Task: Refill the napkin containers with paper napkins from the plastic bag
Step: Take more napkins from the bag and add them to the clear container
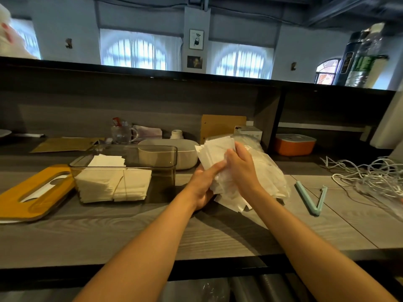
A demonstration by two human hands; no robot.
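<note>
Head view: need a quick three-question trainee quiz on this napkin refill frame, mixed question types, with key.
1. True or false: the clear napkin container already holds some napkins.
2. Multiple choice: the yellow lid lies A) on the container, B) on the counter to the container's left, C) inside the plastic bag.
3. Fill in: the left hand and right hand together hold a bunch of ____.

Key: 1 true; 2 B; 3 napkins.
</note>
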